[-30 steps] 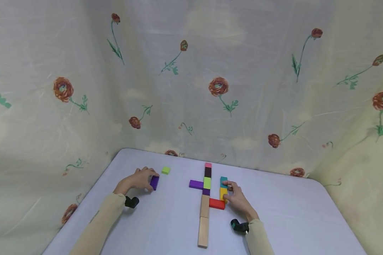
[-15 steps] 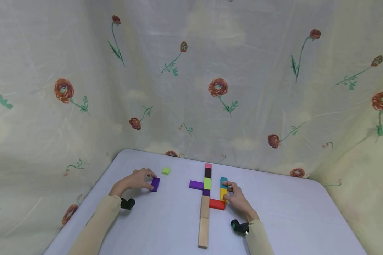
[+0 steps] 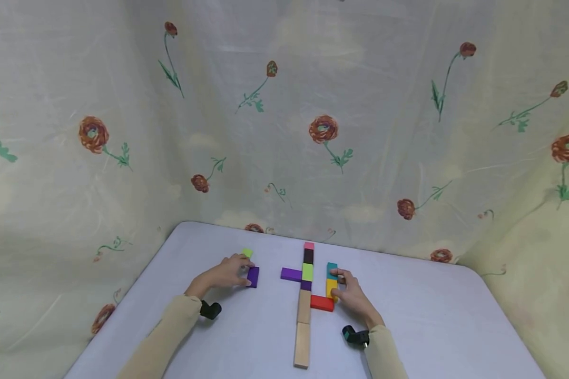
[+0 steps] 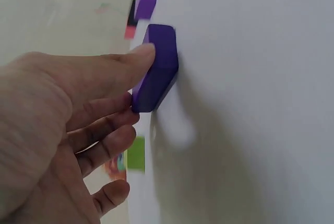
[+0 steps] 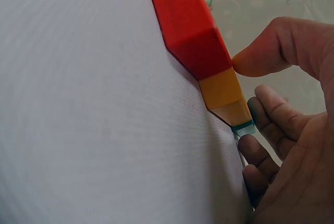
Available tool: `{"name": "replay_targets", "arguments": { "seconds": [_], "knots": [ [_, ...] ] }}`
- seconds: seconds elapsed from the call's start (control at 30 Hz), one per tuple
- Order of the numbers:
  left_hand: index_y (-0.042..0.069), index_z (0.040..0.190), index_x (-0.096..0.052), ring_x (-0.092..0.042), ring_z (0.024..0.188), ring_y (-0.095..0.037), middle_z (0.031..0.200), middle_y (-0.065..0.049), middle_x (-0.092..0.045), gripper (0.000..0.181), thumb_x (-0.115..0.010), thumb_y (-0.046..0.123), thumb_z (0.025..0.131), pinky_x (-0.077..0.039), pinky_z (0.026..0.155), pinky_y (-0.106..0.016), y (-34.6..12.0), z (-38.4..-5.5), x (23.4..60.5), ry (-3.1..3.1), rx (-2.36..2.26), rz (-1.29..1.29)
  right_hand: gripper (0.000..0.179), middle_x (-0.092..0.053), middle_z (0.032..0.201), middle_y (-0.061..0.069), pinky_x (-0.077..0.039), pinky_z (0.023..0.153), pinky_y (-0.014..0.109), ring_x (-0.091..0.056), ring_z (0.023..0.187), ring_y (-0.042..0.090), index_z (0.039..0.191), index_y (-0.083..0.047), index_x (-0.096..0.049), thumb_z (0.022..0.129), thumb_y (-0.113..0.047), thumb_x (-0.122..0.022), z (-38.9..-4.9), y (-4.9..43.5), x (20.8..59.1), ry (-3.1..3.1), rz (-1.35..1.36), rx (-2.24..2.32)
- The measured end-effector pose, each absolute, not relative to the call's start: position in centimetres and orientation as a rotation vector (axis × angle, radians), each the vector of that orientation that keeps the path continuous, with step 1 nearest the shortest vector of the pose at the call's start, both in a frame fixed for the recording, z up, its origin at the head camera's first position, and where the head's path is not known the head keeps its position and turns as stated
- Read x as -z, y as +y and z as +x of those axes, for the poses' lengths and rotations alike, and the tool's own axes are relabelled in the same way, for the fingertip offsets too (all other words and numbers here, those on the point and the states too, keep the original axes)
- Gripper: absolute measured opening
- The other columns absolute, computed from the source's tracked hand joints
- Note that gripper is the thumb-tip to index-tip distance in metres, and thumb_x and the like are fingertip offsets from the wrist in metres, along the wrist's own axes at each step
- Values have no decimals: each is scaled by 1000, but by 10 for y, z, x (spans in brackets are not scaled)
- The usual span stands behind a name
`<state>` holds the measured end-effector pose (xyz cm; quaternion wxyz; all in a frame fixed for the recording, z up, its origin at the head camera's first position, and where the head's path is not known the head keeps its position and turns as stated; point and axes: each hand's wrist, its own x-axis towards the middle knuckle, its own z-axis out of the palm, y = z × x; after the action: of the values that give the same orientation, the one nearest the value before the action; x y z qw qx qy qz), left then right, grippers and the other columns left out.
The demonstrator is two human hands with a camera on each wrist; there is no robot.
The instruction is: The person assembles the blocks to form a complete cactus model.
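Note:
My left hand point(image 3: 226, 272) pinches a dark purple block point(image 3: 253, 277) between thumb and fingertips, left of the block layout. In the left wrist view the thumb point(image 4: 130, 65) presses one face of this dark purple block point(image 4: 164, 51), which is tilted. On the right, my right hand point(image 3: 355, 299) holds the yellow block point(image 3: 331, 287), thumb at its near end and an index finger reaching the teal block point(image 3: 332, 267). The right wrist view shows the thumb where the yellow block point(image 5: 227, 96) meets the red block point(image 5: 190, 28).
A lime green block point(image 3: 247, 252) lies just beyond the left hand. Two plain wooden blocks point(image 3: 302, 345) start a column that runs through purple, lime and dark brown blocks to a pink block point(image 3: 309, 246). A purple block point(image 3: 291, 274) juts left from it.
My left hand has carried the dark purple block to the right, toward the column, and now partly covers the loose lime block. My right hand stays in place.

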<state>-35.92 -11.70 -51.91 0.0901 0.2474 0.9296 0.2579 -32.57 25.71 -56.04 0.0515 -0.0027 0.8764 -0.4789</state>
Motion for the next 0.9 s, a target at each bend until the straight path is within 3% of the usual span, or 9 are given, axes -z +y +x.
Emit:
{"name": "replay_targets", "arguments": {
  "seconds": [0.47,0.9],
  "knots": [
    [6,135,-54,-42,129,-31,138,-13,-49,47,-64,24,92,-30,108,-54,-76,-381,528,2845,-662,765,55,-36,145,18,-25,109,62,-33,133,38,137,-13,-43,86,-8,-61,-325,258,559,2682,9,1444],
    [1,140,-47,-42,130,-34,141,-17,-46,51,-60,22,95,-35,108,-48,-54,-403,533,2858,-724,720,55,-34,145,19,-24,110,63,-33,134,39,137,-13,-43,86,-8,-62,-325,258,557,2668,32,1447]
  ]
}}
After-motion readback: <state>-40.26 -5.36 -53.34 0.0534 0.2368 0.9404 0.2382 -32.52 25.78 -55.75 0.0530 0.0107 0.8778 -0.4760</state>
